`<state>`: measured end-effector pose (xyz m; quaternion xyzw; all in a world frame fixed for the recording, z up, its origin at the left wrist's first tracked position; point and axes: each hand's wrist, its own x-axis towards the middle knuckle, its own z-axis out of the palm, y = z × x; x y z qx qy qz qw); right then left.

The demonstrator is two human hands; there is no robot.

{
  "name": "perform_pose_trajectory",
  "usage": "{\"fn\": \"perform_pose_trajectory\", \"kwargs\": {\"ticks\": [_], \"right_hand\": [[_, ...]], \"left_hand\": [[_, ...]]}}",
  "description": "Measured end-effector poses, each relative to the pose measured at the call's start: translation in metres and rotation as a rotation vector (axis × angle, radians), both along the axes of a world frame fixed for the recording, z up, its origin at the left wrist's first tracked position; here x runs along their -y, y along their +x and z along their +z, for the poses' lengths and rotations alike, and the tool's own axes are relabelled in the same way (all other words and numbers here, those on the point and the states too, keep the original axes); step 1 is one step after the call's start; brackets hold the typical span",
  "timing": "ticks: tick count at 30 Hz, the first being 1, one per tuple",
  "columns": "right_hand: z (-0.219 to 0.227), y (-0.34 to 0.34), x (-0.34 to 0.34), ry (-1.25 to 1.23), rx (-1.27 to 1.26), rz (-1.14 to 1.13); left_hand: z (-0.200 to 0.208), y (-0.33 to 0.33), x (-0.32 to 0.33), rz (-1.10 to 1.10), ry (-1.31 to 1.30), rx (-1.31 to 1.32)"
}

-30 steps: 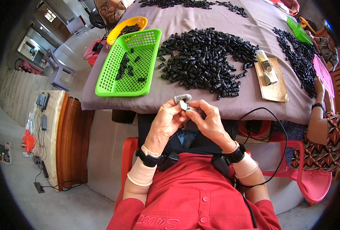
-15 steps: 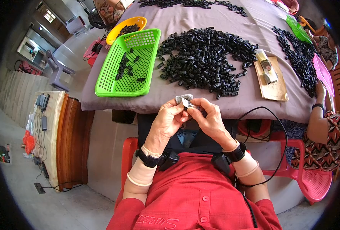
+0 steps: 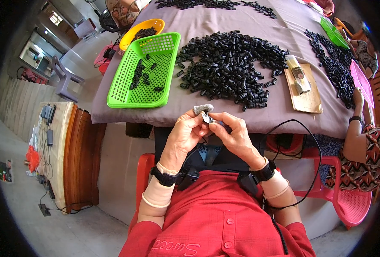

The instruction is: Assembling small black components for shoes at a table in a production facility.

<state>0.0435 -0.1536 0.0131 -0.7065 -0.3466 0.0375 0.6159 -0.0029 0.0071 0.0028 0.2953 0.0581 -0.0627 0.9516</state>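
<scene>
My two hands meet just in front of the table's near edge. A grey fabric cover sits on a finger of my left hand [image 3: 185, 130], whose fingers are pinched round something small and dark, mostly hidden. My right hand [image 3: 235, 132] is closed on a small tool with a shiny, flat blade-like piece [image 3: 206, 118], its tip against the left fingertips. Beyond them, on the cloth, lies a large heap of small black cylindrical parts [image 3: 228, 64]. Left of the heap, a green plastic basket [image 3: 113, 102] holds a few similar black pieces.
A yellow bowl [image 3: 160, 25] stands behind the basket. Right of the heap, a bottle-like item [image 3: 300, 79] lies on cardboard [image 3: 316, 103]. Another person's arm [image 3: 356, 141] rests near a second black heap [image 3: 337, 73]. A black cable [image 3: 316, 160] loops beside my right arm.
Both hands stay together, with the left one shifted slightly left. The shiny piece has turned a little between the fingertips.
</scene>
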Motion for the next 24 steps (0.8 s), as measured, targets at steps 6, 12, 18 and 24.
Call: {"fn": "perform_pose_trajectory", "kwargs": {"ticks": [6, 12, 18, 24], "right_hand": [[0.0012, 0.0011, 0.0011, -0.019, -0.021, 0.001], [0.0012, 0.0008, 0.0009, -0.022, -0.020, -0.004], [-0.0009, 0.0009, 0.0004, -0.013, -0.093, -0.012], [-0.0034, 0.0015, -0.0006, -0.043, -0.155, -0.025]], "left_hand": [[0.0011, 0.0000, -0.0003, -0.015, 0.011, -0.008], [0.0012, 0.0001, 0.0001, -0.010, 0.006, -0.024], [-0.0026, -0.0001, 0.0005, 0.005, 0.039, -0.029], [0.0051, -0.0019, 0.0054, 0.037, 0.068, -0.081]]}}
